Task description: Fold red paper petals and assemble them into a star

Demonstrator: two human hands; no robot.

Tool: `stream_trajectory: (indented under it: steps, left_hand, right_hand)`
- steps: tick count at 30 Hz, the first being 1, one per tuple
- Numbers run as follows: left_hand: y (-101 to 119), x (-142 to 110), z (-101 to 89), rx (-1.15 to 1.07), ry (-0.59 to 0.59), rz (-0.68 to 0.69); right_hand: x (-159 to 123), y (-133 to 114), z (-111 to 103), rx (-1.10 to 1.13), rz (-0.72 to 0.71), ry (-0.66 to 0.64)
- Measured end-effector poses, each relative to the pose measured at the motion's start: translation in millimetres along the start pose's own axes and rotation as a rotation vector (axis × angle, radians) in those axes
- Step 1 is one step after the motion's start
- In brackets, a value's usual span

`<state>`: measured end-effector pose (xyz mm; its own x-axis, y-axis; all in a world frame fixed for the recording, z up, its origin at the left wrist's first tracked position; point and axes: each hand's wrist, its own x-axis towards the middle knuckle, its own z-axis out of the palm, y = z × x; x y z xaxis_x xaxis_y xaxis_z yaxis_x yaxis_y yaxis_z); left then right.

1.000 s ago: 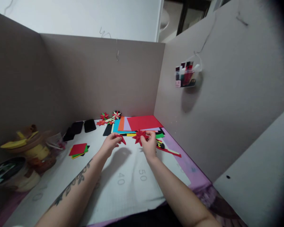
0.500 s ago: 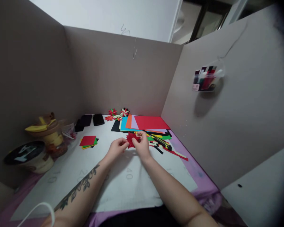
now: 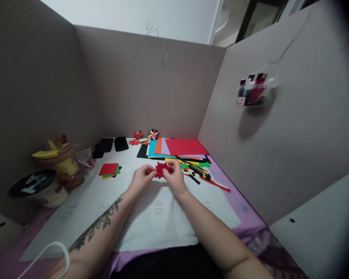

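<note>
A red folded-paper star with many points is held up above the white sheet. From the left, my left hand pinches one of its points between thumb and fingertips. My right hand grips the opposite side, its thumb lying over the front of the star. Behind it rests a stack of coloured paper sheets, red on top. Just right of my right hand are a yellow-and-black cutter knife and paper strips. Small square papers are stacked to the left.
Several finished paper stars stand at the back. Black phone-like slabs lie left of them. Tubs and a pot with yellow pieces line the left wall. A clear pouch hangs on the right wall.
My left fingers have shifted slightly up on the star's left side, and the star is turned a little. My right hand keeps its hold. The whole view has tilted slightly downward.
</note>
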<state>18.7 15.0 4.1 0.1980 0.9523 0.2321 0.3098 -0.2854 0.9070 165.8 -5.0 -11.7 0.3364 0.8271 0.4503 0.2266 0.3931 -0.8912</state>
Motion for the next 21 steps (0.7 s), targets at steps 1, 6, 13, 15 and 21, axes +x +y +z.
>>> stream_trajectory:
  steps: [1, 6, 13, 15, 21]
  left_hand:
    - [-0.3, 0.1, 0.0, 0.0, -0.005, -0.006]
    - [-2.6, 1.1, -0.5, -0.029, -0.04, -0.039]
    - [-2.5, 1.5, -2.8, -0.041, -0.059, -0.045]
    - [-1.9, 1.2, -3.1, -0.037, -0.061, -0.039]
    - [-1.2, 1.2, -4.4, -0.01, -0.041, -0.02]
  right_hand:
    - [-0.2, -0.4, -0.7, -0.012, -0.006, -0.005]
    - [-0.6, -1.7, -2.6, -0.05, -0.02, -0.033]
    - [1.1, 0.6, -4.2, -0.051, -0.027, -0.035]
    - [1.1, 1.7, -4.3, -0.06, -0.028, -0.053]
    - [-0.1, 1.5, -3.2, -0.001, -0.003, -0.079]
